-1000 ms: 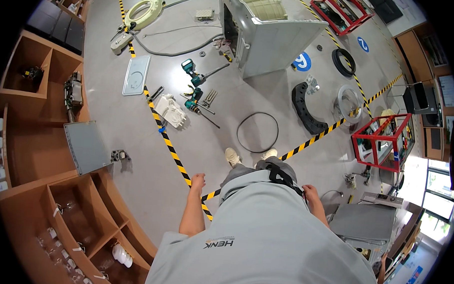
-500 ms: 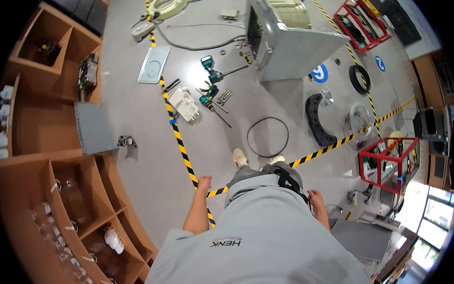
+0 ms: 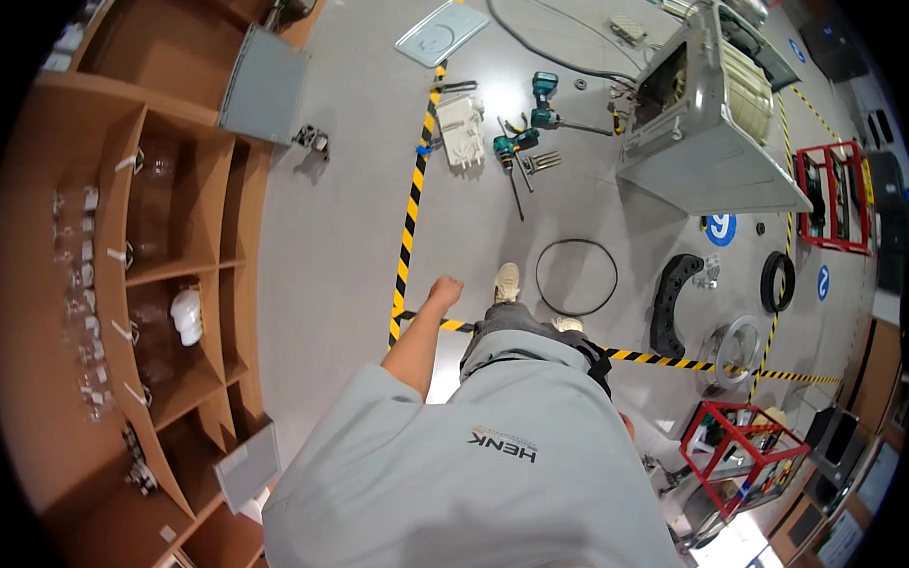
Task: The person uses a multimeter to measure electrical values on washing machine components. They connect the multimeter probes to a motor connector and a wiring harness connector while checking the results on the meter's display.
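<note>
My left hand (image 3: 446, 290) hangs in front of me at the left, its fingers curled in, with nothing visible in it. It is nearest to my shoe and the striped floor tape. Of my right arm only a sliver of skin shows past my shirt; the fingers there are hidden. On the floor ahead lies a thin black belt loop (image 3: 538, 277). Beyond it are two teal cordless drills, one (image 3: 506, 156) nearer and one (image 3: 545, 115) farther, beside a white plastic housing (image 3: 462, 132). Neither hand touches any of these.
A washing machine body (image 3: 695, 142) with its drum exposed stands tilted ahead right. A black curved counterweight (image 3: 667, 306), a clear door ring (image 3: 734, 352) and a red-framed rack (image 3: 739, 449) are at the right. Wooden shelves (image 3: 175, 264) line the left. Striped tape (image 3: 408, 232) crosses the floor.
The view has turned to the left and moved, so the floor items sit farther right. My left arm has swung forward. My right hand has dropped mostly out of sight behind my shirt.
</note>
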Available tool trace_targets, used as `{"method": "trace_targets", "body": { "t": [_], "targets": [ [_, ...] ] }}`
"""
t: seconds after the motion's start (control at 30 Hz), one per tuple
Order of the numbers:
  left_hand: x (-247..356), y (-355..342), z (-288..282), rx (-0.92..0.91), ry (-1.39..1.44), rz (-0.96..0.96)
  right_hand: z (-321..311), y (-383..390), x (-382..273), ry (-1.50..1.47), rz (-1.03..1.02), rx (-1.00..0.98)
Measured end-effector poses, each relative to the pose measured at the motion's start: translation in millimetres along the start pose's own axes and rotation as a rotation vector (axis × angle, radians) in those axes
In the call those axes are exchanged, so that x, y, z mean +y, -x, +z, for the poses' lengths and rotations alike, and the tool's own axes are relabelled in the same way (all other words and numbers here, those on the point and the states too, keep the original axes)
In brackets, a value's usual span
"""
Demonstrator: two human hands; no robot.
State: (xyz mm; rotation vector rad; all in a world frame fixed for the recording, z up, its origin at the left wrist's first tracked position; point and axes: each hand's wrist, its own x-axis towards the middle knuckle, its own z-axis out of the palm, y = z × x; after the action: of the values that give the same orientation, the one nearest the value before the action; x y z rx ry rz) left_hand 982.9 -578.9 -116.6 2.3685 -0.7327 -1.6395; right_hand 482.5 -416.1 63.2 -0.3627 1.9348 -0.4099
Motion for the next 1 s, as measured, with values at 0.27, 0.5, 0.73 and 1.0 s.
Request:
{"method": "trace_targets", "body": {
  "t": [0.27, 0.5, 0.73, 1.0],
  "targets": [
    [-4, 20, 10, -0.015, 0.132, 0.017, -24, -15, -16, 0.014, -0.025, -0.027],
    [-22, 27, 6, 0.038, 0.162, -0.1, -22, -30, -29, 0.075, 0.049, 0.027],
    [-21, 29, -16, 0.039, 0.131, -0.097, -7, -39, -24, -0.025, 0.012, -0.015],
    [-2, 18, -13, 0.021, 0.144, -0.056, -3, -30, -24, -0.006, 0.027, 0.025]
  ]
}}
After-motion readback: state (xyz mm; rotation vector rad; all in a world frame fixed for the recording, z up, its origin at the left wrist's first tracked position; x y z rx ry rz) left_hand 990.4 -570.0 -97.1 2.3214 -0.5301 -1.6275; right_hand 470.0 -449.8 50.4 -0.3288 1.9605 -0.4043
